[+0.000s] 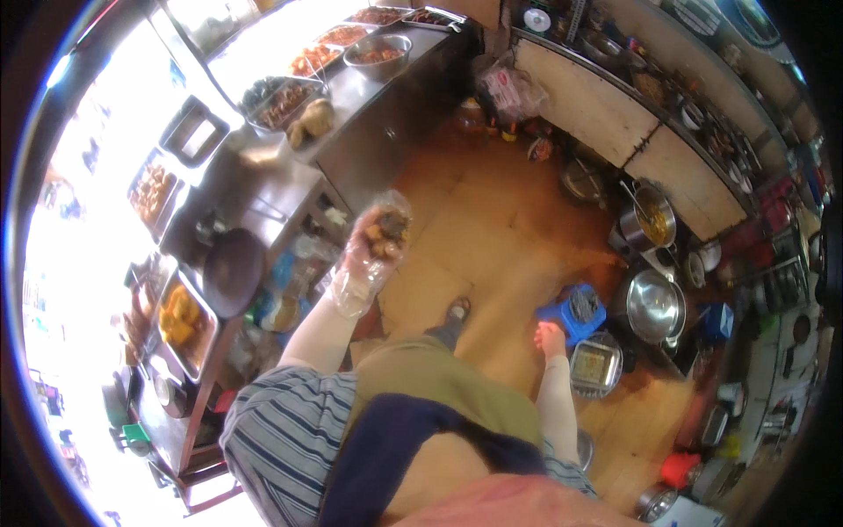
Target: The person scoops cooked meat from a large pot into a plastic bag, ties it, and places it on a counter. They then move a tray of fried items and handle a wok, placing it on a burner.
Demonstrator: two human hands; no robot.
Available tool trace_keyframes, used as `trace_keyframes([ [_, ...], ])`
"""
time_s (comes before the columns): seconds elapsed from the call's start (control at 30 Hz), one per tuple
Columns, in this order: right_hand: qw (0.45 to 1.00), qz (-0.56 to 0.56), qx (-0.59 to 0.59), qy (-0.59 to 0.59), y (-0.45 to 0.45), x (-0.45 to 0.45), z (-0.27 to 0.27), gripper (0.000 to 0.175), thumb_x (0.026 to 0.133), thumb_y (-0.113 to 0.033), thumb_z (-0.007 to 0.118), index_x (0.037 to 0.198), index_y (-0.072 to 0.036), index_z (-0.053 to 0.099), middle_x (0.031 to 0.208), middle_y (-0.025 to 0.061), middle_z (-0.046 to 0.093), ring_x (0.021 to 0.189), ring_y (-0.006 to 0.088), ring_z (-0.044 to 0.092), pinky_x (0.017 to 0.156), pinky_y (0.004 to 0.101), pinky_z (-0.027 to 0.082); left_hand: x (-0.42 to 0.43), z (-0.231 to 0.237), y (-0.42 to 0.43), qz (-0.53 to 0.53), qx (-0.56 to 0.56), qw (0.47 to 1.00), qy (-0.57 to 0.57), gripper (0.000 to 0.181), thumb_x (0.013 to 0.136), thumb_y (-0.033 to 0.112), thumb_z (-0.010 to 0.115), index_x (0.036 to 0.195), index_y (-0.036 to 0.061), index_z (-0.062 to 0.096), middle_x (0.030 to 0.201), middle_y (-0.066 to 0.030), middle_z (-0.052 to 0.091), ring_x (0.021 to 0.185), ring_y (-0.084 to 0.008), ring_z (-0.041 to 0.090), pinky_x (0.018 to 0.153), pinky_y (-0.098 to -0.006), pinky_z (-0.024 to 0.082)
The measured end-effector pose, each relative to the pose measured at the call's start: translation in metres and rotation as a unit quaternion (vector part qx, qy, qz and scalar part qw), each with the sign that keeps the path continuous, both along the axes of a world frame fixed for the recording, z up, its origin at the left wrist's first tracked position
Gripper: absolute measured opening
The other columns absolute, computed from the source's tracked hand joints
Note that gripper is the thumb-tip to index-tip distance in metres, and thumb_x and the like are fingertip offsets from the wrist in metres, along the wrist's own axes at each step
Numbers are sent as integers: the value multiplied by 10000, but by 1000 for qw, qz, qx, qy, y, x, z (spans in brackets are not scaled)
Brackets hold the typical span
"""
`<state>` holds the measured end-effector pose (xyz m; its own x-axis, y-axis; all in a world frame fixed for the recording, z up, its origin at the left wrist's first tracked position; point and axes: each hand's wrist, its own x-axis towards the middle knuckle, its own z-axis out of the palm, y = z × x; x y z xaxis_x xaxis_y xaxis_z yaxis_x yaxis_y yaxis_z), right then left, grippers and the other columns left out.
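Note:
My left hand (377, 247) wears a clear plastic glove and is raised over the floor, beside the metal counter on the left. Its fingers curl around a clump of yellowish and dark food pieces (390, 232); their exact kind is blurred. My right hand (550, 338), bare, hangs low on the right with its fingers bent. Nothing shows in it, though the inside of the palm is hidden. Close by it in the picture is a blue plastic stool (574, 315) with a dark item on top. Below that lies a clear-wrapped rectangular tray (596, 364).
Along the steel counter (290, 172) are food trays, a steel bowl of food (377, 58) and a tray with yellow food (184, 323). On the right are a pot with yellow contents (649, 221) and a wide metal pan (654, 306). Bags (507, 92) lie by the far cabinet.

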<state>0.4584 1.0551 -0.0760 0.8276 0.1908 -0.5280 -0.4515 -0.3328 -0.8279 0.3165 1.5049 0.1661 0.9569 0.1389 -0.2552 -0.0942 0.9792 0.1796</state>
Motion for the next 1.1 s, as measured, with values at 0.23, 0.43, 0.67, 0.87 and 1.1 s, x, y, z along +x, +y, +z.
trace_keyframes([
  [0.23, 862, 281, -363, -215, -112, 146, -129, 158, 865, -149, 520, 885, -66, 653, 630, 29, 574, 528, 204, 569, 498, 387, 477, 244, 17, 2, -80, -27, 994, -70, 272, 923, 324, 583, 1055, 95, 650, 1048, -95, 659, 833, -249, 641, 492, -280, 519],
  [0.43, 876, 307, -368, -49, -128, 258, -96, 156, 861, -187, 531, 800, -80, 628, 609, 50, 572, 514, 216, 565, 483, 391, 466, 371, 27, 15, -52, 1, 997, -57, 328, 889, 336, 621, 1076, 67, 644, 1001, -130, 667, 852, -256, 652, 555, -282, 533],
  [0.67, 843, 363, -386, -90, -156, 501, -106, 212, 856, -230, 544, 701, -96, 600, 585, 75, 569, 498, 230, 561, 466, 395, 454, 489, 2, 19, 99, 17, 995, -26, 282, 903, 319, 595, 1044, 80, 644, 1058, -118, 659, 873, -271, 652, 523, -294, 543],
  [0.87, 921, 191, -217, -261, -75, 812, 3, 184, 866, -217, 560, 777, -59, 591, 628, 92, 568, 563, 236, 563, 512, 387, 451, 595, 6, 17, 138, 15, 990, -24, 315, 909, 331, 585, 1035, 48, 642, 1010, -163, 652, 743, -298, 649, 423, -263, 503],
  [1.1, 917, 129, 62, -372, 162, 981, 342, 199, 970, -185, 524, 999, -34, 650, 719, -15, 562, 642, 58, 487, 558, 237, 390, 697, 19, 43, 169, 31, 983, 69, 276, 853, 350, 637, 1020, 130, 646, 912, -52, 644, 694, -190, 587, 420, -208, 460],
])
